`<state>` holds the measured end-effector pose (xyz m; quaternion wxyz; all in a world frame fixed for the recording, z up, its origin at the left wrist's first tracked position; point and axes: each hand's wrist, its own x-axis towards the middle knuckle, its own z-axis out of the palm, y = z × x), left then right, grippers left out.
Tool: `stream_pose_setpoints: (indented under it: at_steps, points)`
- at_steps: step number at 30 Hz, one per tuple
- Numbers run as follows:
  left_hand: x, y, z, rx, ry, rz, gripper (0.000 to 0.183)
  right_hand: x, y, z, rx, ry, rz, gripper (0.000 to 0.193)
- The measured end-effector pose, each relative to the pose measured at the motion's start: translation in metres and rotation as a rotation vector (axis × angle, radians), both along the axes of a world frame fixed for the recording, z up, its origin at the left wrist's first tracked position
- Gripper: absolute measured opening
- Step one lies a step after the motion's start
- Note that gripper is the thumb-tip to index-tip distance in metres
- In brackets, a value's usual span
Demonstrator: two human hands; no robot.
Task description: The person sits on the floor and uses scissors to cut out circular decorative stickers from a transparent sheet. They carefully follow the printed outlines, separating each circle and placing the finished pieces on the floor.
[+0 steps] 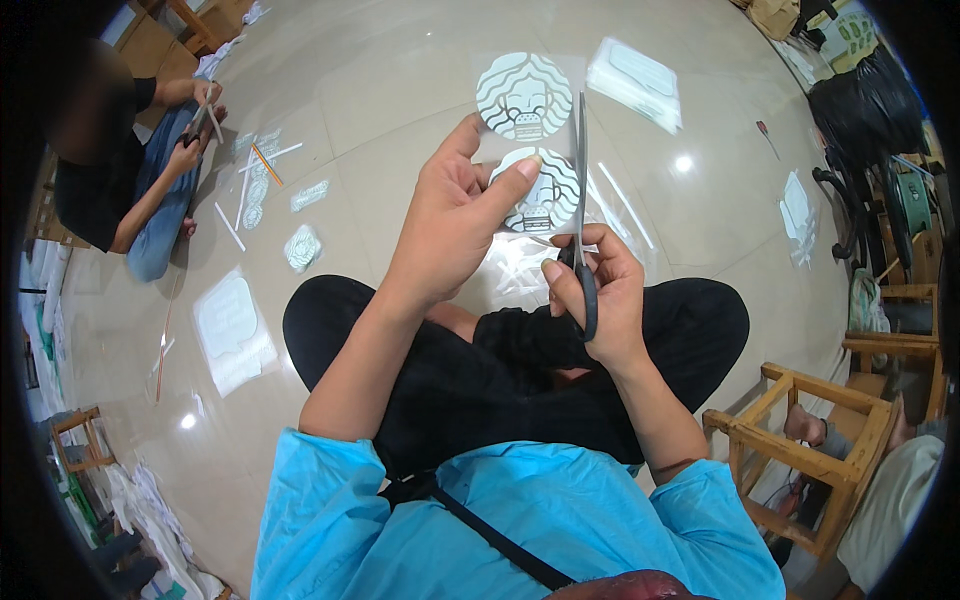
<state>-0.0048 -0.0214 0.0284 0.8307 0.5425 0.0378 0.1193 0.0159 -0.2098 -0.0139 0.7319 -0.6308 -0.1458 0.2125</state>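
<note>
My left hand [455,215] pinches a clear plastic sheet [530,150] that carries two round white printed stickers, one above the other. Thumb and forefinger grip the sheet at the lower sticker [545,195]. My right hand [600,300] holds a pair of dark-handled scissors [581,200], fingers through the loops. The blades point up along the right edge of the sheet, beside both stickers. I sit cross-legged on the floor in black trousers and a blue top.
Another person [120,170] sits at the far left, working over small stickers and thin sticks [265,165] on the tiled floor. Plastic-wrapped sheets [235,330] lie left of me and more wrapped sheets [635,80] ahead. A wooden chair [800,440] stands at my right.
</note>
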Motion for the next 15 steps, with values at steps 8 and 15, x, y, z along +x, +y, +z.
stream_pose_setpoints:
  at_steps: [8, 15]
  points:
    - [-0.0008, -0.0019, 0.0009, -0.012, 0.03, -0.043, 0.053, 0.0018, -0.0018, 0.0017, 0.01, 0.038, -0.001, 0.023]
    - [-0.0018, -0.0056, 0.005, -0.049, 0.011, 0.002, 0.052, 0.0009, -0.0043, 0.0014, -0.017, 0.049, -0.002, 0.028]
